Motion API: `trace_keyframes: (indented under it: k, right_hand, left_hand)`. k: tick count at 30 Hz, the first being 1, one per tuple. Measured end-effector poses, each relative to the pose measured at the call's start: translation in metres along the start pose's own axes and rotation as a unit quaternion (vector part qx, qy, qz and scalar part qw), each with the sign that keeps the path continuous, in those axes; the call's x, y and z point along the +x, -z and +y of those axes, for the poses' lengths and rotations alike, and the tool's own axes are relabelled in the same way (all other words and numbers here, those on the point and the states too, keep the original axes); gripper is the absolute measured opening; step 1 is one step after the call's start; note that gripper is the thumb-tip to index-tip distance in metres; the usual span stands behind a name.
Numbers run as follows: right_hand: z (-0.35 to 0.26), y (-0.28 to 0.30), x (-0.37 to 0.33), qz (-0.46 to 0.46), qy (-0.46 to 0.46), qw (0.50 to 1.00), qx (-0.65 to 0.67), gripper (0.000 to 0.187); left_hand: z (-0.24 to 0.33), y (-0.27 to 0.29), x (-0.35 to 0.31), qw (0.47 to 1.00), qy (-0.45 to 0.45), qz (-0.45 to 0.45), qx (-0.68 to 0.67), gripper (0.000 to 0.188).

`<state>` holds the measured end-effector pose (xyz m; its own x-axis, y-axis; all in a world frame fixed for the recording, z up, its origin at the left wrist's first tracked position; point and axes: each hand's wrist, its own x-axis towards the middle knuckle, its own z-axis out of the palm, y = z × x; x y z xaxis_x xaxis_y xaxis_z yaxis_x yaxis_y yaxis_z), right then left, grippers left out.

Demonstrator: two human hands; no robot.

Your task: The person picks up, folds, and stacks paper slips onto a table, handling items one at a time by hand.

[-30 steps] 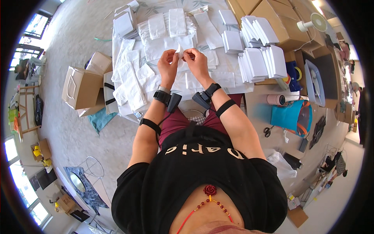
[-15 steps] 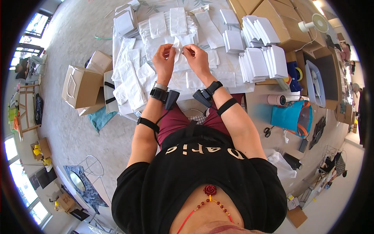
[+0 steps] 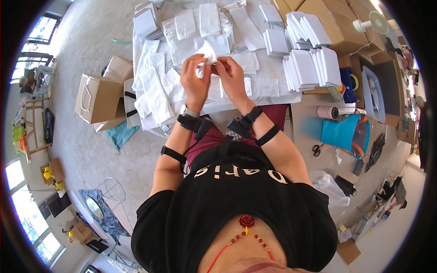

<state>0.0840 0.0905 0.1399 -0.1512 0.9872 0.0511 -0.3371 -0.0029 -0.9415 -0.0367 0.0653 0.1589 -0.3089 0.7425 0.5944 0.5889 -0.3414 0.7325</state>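
A thin white bag-like piece, crumpled and lit brightly, rises between my two hands above the table. My left hand is closed on it, fingers curled round its lower part. With thumb and fingertips together, my right hand pinches its right edge; the exact hold is partly hidden. Beyond my hands lies a layered pile of flat white pieces, and more loose flat white pieces spread to the left. Another folded white strip rests by the near table edge, right of my right hand.
Stacks of white folded packets stand on the table's right side, beside cardboard boxes and a small fan. Another white stack is at far left. On the floor are cartons, a blue bag and scissors.
Both hands have shifted slightly toward me and turned. The white piece now stands higher and more bunched above my fingers, and my left hand is more wrapped round it.
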Motion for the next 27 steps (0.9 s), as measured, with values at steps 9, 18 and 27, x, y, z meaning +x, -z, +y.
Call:
trace_keyframes:
  k: [9, 18, 27]
  right_hand:
    - [0.078, 0.074, -0.058, 0.167, -0.128, 0.976, 0.057, 0.017]
    - [0.099, 0.094, -0.067, 0.21, -0.173, 0.961, 0.043, 0.019]
    - [0.084, 0.106, -0.072, 0.173, -0.246, 0.948, -0.099, 0.023]
  left_hand:
    - [-0.031, -0.058, -0.101, 0.984, 0.139, -0.088, -0.062, 0.021]
    - [-0.056, -0.057, -0.11, 0.96, 0.257, -0.009, -0.113, 0.014]
    - [-0.106, -0.012, -0.123, 0.931, 0.318, 0.145, -0.109, 0.02]
